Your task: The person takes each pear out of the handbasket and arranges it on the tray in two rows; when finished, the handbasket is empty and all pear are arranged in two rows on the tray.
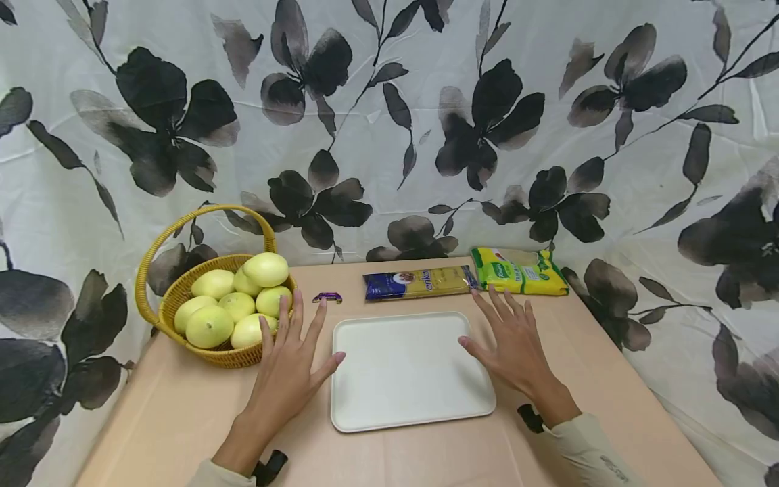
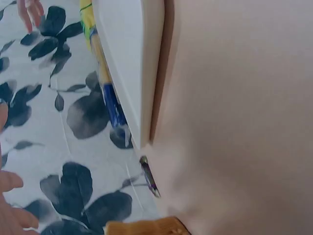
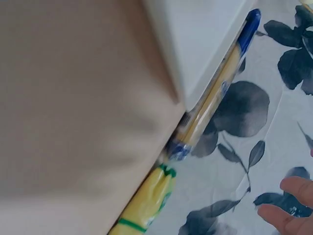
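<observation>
Both hands hover over the table with fingers spread and nothing held. In the head view my left hand is between the basket and the white tray, its fingertips overlapping the basket's right side. My right hand hangs by the tray's right edge, fingers pointing toward the packets behind. A yellow wicker basket with a tall handle holds several pale yellow-green round fruits. Behind the tray lie a blue and gold pasta packet and a yellow and green packet. A small purple toy car sits beside the basket.
The table has a light peach cover. Close behind it hangs a white cloth printed with dark flowers, which also shows at both sides. A black strap circles the left wrist, another the right.
</observation>
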Action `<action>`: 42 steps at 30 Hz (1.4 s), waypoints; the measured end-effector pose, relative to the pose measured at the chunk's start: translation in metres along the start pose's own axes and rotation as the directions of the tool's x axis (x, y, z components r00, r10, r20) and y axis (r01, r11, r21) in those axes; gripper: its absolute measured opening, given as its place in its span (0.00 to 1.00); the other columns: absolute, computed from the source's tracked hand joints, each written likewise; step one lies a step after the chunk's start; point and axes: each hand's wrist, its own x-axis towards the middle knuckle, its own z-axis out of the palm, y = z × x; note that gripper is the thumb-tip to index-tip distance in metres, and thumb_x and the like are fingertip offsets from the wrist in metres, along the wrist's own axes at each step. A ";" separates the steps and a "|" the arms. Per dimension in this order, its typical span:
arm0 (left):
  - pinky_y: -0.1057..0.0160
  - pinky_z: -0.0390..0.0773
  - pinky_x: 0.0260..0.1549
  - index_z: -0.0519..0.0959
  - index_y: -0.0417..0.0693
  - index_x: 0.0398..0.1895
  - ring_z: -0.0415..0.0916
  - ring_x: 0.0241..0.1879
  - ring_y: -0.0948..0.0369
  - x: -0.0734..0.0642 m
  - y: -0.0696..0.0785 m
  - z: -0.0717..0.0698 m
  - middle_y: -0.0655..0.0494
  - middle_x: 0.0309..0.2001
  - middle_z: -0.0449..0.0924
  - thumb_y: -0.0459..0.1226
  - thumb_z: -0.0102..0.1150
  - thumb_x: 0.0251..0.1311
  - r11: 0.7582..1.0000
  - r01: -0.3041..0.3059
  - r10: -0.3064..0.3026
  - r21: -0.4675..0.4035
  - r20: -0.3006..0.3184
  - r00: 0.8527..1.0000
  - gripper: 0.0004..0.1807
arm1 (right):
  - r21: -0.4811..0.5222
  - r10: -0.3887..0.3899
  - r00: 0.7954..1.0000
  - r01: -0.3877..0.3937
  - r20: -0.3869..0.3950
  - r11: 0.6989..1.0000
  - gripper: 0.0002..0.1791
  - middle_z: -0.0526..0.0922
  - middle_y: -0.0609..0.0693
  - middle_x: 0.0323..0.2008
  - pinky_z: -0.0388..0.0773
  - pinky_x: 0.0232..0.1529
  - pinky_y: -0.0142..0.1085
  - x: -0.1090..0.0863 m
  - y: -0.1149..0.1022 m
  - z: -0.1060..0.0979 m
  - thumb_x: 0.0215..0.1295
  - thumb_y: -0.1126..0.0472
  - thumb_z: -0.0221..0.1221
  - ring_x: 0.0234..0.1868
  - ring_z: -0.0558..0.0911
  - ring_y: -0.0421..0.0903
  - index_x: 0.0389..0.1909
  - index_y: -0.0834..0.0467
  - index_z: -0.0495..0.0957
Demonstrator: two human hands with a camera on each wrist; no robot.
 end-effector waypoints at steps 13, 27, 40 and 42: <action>0.15 0.30 0.72 0.57 0.52 0.86 0.30 0.84 0.31 -0.025 -0.040 -0.019 0.32 0.85 0.39 0.48 0.69 0.67 0.976 0.182 -0.209 -0.123 -0.267 0.941 0.48 | 0.082 -0.090 0.992 0.098 -0.093 0.992 0.50 0.67 0.58 0.81 0.52 0.80 0.71 0.012 -0.031 0.011 0.61 0.35 0.69 0.78 0.68 0.64 0.81 0.49 0.66; 0.28 0.32 0.80 0.56 0.48 0.86 0.21 0.84 0.35 -0.051 -0.082 -0.018 0.34 0.85 0.26 0.45 0.76 0.61 0.815 0.394 -0.562 -0.424 -0.411 0.718 0.54 | 0.146 -0.143 0.981 0.163 -0.133 0.976 0.50 0.70 0.57 0.78 0.53 0.80 0.69 0.019 -0.052 0.020 0.60 0.36 0.72 0.75 0.71 0.61 0.80 0.50 0.68; 0.36 0.42 0.84 0.48 0.55 0.88 0.35 0.85 0.40 -0.048 -0.106 -0.001 0.41 0.86 0.32 0.45 0.74 0.65 0.656 0.451 -0.697 -0.606 -0.257 0.669 0.55 | 0.178 -0.205 0.969 0.229 -0.139 0.957 0.47 0.73 0.54 0.76 0.64 0.77 0.66 0.036 -0.083 0.020 0.60 0.35 0.73 0.74 0.73 0.60 0.77 0.49 0.71; 0.39 0.43 0.84 0.47 0.56 0.88 0.36 0.86 0.44 -0.048 -0.107 0.001 0.44 0.86 0.35 0.46 0.73 0.67 0.644 0.453 -0.702 -0.616 -0.241 0.670 0.55 | 0.184 -0.225 0.966 0.246 -0.130 0.952 0.48 0.73 0.55 0.77 0.64 0.77 0.66 0.040 -0.090 0.019 0.61 0.35 0.73 0.75 0.73 0.60 0.79 0.47 0.70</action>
